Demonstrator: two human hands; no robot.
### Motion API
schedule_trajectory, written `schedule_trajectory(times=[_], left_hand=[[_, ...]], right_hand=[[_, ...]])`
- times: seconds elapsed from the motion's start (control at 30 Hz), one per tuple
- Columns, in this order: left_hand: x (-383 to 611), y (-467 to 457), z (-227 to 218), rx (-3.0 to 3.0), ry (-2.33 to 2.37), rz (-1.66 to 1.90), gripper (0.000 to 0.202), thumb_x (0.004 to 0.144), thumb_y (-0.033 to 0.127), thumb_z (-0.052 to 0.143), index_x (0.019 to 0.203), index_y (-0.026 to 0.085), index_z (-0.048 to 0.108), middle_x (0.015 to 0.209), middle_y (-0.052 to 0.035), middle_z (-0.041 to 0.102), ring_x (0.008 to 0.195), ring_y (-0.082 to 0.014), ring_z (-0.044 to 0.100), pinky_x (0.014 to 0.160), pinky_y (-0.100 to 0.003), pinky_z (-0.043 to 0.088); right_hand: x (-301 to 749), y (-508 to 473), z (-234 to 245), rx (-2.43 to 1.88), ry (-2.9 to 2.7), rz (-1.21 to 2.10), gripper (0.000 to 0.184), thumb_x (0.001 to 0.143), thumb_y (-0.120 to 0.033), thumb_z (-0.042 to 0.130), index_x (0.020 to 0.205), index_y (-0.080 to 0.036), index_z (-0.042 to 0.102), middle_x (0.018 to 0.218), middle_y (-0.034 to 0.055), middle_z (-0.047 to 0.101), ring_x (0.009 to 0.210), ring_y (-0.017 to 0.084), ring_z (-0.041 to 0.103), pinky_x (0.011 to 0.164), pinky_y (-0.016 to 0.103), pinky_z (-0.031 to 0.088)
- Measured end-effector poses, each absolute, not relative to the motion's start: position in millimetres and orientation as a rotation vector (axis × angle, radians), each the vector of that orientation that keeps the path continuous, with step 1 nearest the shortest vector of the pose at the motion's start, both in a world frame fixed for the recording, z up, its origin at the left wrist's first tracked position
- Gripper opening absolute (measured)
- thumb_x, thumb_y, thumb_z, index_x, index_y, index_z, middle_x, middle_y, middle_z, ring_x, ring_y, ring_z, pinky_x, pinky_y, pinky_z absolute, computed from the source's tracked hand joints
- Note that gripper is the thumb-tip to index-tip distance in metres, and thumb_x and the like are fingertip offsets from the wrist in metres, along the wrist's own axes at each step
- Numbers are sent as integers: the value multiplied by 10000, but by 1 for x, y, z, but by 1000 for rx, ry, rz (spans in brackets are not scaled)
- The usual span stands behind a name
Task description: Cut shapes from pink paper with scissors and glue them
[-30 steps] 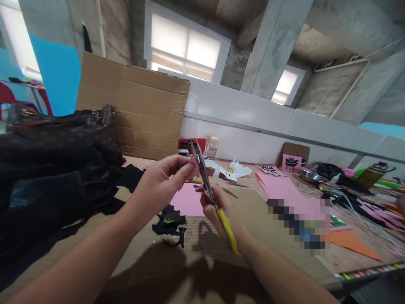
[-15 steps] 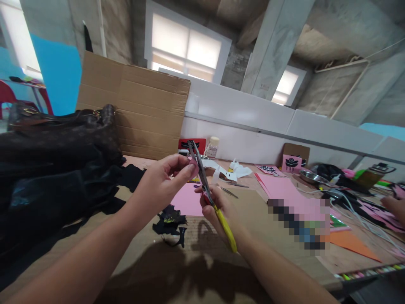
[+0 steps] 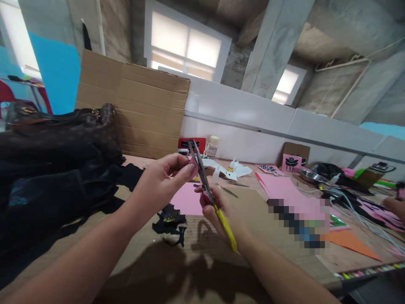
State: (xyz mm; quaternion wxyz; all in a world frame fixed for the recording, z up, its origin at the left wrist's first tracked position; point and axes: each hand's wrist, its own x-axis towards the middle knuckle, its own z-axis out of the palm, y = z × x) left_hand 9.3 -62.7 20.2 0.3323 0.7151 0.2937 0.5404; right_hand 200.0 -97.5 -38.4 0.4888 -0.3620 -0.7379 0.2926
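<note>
My left hand (image 3: 161, 179) pinches a small pink paper piece (image 3: 193, 165) between thumb and fingers, held up above the table. My right hand (image 3: 221, 207) grips yellow-handled scissors (image 3: 209, 192); their blades point up and meet the pink piece at its right edge. Under the hands lie a pink sheet (image 3: 187, 199) and black paper scraps (image 3: 171, 221) on brown cardboard (image 3: 253, 207).
A dark bag and black cloth (image 3: 57, 160) fill the left. A cardboard panel (image 3: 133, 109) leans at the back. Pink sheets (image 3: 281, 185), an orange sheet (image 3: 351, 242), cables (image 3: 354, 207) and a metal bowl (image 3: 311, 176) lie to the right. Another person's hand (image 3: 395, 205) shows at the right edge.
The pink piece has shrunk in view behind my left fingers and the scissor blades have shifted slightly left. Another person's hand came in at the right edge.
</note>
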Motion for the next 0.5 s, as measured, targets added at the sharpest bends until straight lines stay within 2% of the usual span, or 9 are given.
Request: schedule_trajectory(times=[0.33, 0.5], left_hand=[[9, -63, 21, 1863, 740, 1430, 232, 920, 427, 636, 843, 213, 675, 751, 25, 644, 598, -115, 466, 540, -244, 359], [10, -62, 20, 1868, 767, 1443, 268, 904, 469, 643, 846, 210, 686, 769, 5, 677, 606, -129, 502, 532, -249, 375]], right_hand=[[202, -97, -38, -880, -1798, 701, 506, 886, -697, 573, 1145, -262, 574, 764, -17, 446, 648, 162, 398, 578, 302, 334], [201, -97, -39, -895, -1758, 718, 498, 855, -687, 623, 1115, -262, 602, 733, -20, 452, 617, 159, 404, 539, 289, 333]])
